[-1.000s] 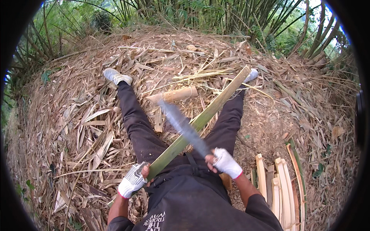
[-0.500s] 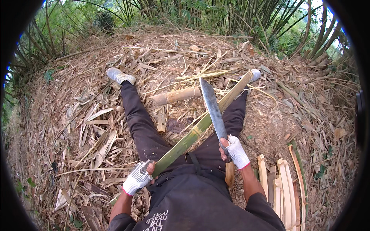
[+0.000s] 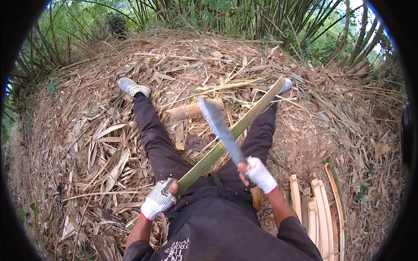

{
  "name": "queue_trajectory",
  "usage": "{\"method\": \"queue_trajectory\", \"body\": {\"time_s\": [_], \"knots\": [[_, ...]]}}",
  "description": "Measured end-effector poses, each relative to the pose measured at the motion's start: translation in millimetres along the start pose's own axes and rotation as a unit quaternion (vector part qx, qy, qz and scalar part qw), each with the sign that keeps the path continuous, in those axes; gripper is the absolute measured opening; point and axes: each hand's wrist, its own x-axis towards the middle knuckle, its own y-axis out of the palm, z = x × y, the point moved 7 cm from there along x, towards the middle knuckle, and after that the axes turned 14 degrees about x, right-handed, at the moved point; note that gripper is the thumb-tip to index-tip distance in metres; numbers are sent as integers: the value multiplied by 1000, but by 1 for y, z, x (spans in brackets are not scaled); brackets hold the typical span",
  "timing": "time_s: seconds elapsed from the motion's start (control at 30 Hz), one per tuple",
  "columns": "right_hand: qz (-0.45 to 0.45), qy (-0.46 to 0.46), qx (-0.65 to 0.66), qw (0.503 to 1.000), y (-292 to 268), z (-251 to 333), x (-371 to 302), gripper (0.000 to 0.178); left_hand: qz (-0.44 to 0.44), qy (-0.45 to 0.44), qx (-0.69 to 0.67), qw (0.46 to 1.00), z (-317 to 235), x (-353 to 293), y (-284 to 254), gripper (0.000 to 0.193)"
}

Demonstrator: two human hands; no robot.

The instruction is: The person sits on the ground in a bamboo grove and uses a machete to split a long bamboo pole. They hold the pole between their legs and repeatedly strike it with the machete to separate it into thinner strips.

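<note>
A long green bamboo strip (image 3: 201, 167) slants across my lap, from beside my left hip up toward my right shoe. My left hand (image 3: 161, 198), in a white fingerless glove with grip dots, is closed round its lower part. In my right hand (image 3: 259, 175), gloved the same way, is the handle of a machete (image 3: 220, 130). Its broad grey blade, smeared by motion, points up and left and crosses over the strip. Whether the blade touches the strip I cannot tell.
A short bamboo log (image 3: 188, 112) lies between my outstretched legs, with thin shavings (image 3: 233, 87) beyond it. Several pale split bamboo pieces (image 3: 320, 213) lie at my right side. Dry leaves (image 3: 113, 135) cover the ground; bamboo clumps (image 3: 261, 21) stand behind.
The machete has swung left, its tip now near the short log and its blade lying across the strip. My right hand has shifted slightly left. The strip has turned a little in my left hand.
</note>
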Motion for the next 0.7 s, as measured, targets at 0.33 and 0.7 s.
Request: {"method": "queue_trajectory", "body": {"time_s": [0.33, 0.7], "knots": [[-35, 38, 93, 994, -12, -32, -16, 29, 122, -98, -262, 952, -6, 78, 58, 69], [-193, -66, 179, 962, -51, -37, -52, 33, 310, -8, -371, 875, -36, 247, 117, 72]]}}
